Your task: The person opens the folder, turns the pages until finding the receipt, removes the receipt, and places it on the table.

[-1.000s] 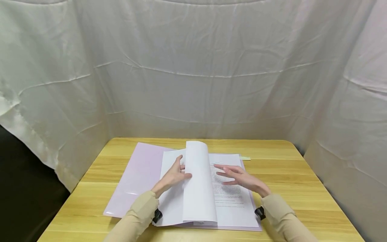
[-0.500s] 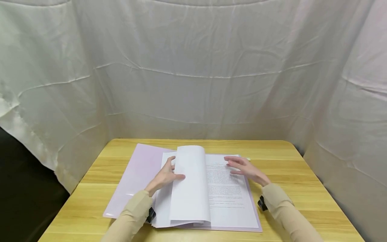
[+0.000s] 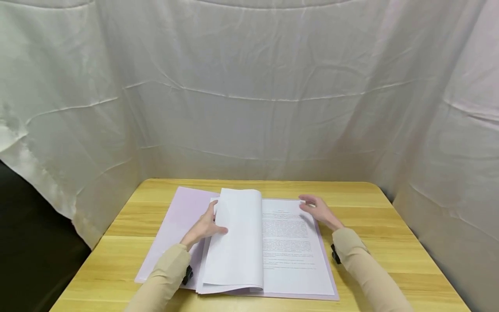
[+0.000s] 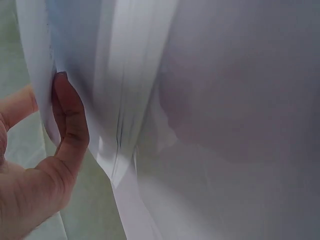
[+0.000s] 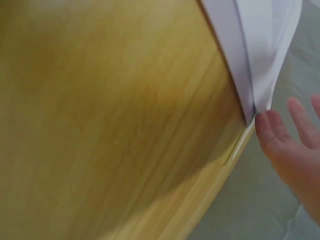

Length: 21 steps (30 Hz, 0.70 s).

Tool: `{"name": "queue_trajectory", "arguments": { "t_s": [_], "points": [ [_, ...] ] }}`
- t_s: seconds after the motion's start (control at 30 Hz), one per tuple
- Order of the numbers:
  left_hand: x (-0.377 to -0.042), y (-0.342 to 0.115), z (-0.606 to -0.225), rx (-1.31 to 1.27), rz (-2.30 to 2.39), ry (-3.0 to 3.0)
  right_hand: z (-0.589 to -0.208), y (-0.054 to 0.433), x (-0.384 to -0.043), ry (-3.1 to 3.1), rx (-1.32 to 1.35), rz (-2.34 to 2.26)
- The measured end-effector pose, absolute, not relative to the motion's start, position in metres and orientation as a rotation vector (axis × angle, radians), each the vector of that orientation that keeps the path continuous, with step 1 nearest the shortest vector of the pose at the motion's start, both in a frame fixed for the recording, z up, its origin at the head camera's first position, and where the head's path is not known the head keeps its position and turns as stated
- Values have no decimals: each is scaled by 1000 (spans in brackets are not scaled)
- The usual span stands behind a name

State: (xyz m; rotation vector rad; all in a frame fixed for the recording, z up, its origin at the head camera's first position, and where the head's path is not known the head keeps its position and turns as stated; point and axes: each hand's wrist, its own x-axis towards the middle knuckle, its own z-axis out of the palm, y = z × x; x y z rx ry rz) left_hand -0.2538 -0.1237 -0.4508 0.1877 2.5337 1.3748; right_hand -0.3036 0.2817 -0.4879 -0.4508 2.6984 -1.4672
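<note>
A lilac document folder (image 3: 191,208) lies spread on the table, its cover to the left. My left hand (image 3: 202,227) pinches the left edge of a turned-over white sheet (image 3: 238,242), thumb on top and fingers beneath. That sheet curves up from the middle of the stack. In the left wrist view, the finger and thumb meet across the paper (image 4: 37,55). On the right lies a printed page (image 3: 288,242). My right hand (image 3: 319,212) is at its upper right corner; in the right wrist view, loosely extended fingertips (image 5: 262,122) touch the page corner.
The wooden table (image 3: 374,225) stretches beyond the folder on both sides, with rounded far corners. Pale grey cloth (image 3: 249,121) hangs behind it and along the sides. A black area (image 3: 35,242) shows at the lower left. Black wrist cameras (image 3: 335,254) sit under the cuffs.
My left hand has drawn the turned sheet further left, uncovering more of the printed page. My right hand has moved right and away from me, from over the text to the page's upper right corner.
</note>
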Motion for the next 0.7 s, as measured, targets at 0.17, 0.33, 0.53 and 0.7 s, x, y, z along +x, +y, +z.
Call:
{"name": "queue_trajectory", "arguments": {
  "t_s": [0.17, 0.33, 0.53, 0.7],
  "points": [
    [-257, -127, -453, 183, 1277, 2616, -491, 282, -310, 2803, -403, -1342],
    [-257, -128, -454, 182, 1184, 2652, -493, 281, -315, 2806, -248, -1257],
    [-254, -130, -453, 177, 1102, 2677, -495, 279, -317, 2909, -284, -1179],
    [-254, -130, -454, 187, 1028, 2715, -498, 277, -320, 2932, -237, -1173]
  ]
}}
